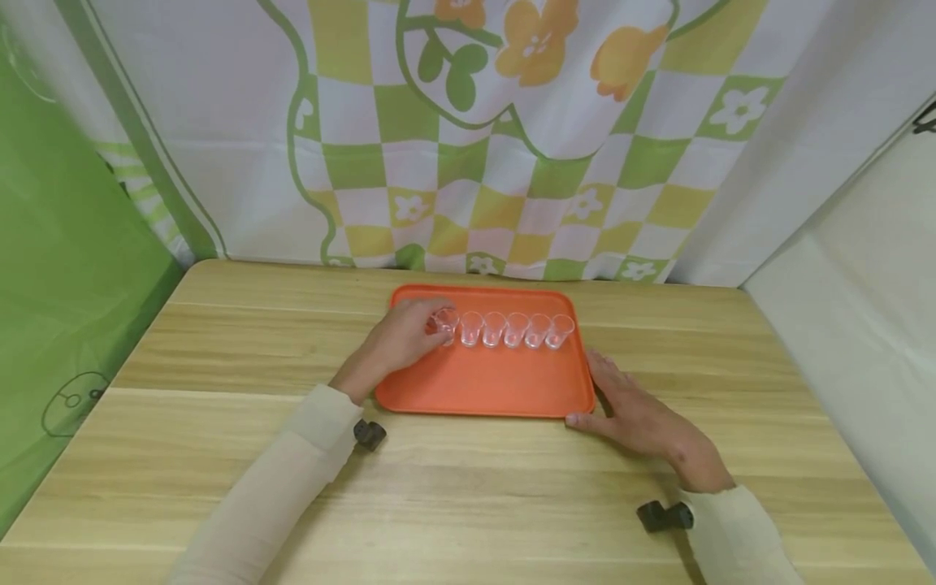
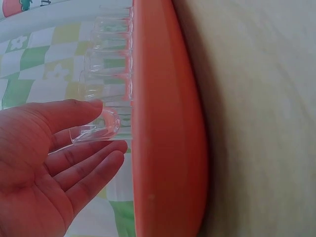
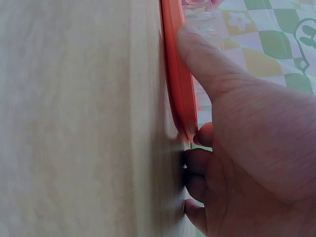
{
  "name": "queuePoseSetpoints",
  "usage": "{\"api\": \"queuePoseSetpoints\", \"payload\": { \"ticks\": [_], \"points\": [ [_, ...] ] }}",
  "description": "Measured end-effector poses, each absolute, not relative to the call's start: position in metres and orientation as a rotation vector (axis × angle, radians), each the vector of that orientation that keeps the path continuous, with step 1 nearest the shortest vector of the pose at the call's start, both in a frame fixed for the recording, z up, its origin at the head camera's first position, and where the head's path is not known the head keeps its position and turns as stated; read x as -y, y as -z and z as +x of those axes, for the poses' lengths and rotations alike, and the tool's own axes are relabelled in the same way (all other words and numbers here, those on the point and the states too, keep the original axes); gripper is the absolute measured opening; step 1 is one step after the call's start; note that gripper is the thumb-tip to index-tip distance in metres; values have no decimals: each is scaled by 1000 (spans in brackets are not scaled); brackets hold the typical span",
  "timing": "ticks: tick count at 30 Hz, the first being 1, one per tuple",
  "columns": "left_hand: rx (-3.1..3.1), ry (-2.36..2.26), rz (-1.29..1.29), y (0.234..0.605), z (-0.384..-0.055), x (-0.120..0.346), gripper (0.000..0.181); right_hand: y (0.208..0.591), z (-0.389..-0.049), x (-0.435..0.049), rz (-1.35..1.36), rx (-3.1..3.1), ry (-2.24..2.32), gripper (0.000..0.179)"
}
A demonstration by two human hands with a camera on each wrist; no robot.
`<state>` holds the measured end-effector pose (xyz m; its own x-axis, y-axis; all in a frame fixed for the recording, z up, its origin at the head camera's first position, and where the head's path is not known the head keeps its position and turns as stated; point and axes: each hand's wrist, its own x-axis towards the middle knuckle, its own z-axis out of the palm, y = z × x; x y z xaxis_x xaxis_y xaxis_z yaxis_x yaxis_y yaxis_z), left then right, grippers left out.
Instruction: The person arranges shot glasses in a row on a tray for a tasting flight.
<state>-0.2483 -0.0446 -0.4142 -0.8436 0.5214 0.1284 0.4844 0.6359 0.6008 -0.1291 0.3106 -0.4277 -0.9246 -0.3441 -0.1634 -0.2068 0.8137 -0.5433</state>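
Note:
An orange tray (image 1: 483,382) lies on the wooden table. Clear plastic cups, several of them, stand in a row across it, one cup (image 1: 516,331) near the right part. At the row's left end my left hand (image 1: 405,335) pinches a small clear cup (image 2: 96,129) between thumb and fingers. That cup looks tilted in the left wrist view, beside the row; fingers partly hide it in the head view. My right hand (image 1: 639,412) rests at the tray's near right corner, thumb (image 3: 200,52) against the tray and fingers extended along its right side.
Wooden table surface (image 1: 468,496) surrounds the tray. A patterned green, white and yellow curtain (image 1: 504,171) hangs just behind the table's back edge. Green cloth (image 1: 66,244) stands on the left, a pale wall (image 1: 870,268) on the right.

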Motion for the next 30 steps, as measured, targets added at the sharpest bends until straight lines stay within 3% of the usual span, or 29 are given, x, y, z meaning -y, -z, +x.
{"api": "queuePoseSetpoints", "payload": {
  "ticks": [7,16,30],
  "points": [
    [-2786,-1001,856,416,-248,46,42,428,-131,-309,-442,-2745,781,104],
    [-2817,-950,842,416,-241,50,67,428,-132,-310,-434,-2755,734,106],
    [-2889,-955,910,409,-209,78,75,423,-127,-311,-421,-2825,745,99]
  ]
}}
